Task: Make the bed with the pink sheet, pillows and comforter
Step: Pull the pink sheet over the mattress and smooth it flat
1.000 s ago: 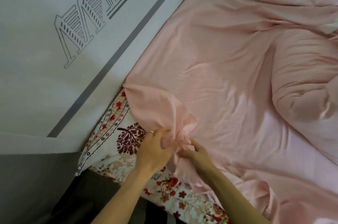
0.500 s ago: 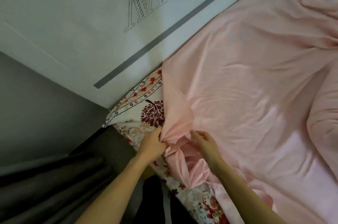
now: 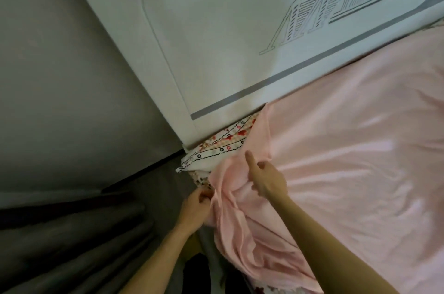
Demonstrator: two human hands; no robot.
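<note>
On my feed, at the bed's head corner: the left hand [image 3: 195,207] is curled on the hanging edge of the pink sheet [image 3: 348,149], its fingers [image 3: 204,195] pinching fabric just below the exposed corner of the floral mattress [image 3: 223,147]. The right hand [image 3: 268,179] rests on the bunched sheet beside it, one digit straight toward the white headboard [image 3: 216,41], the others curled into the folds. The sheet spreads rightward across the mattress
</note>
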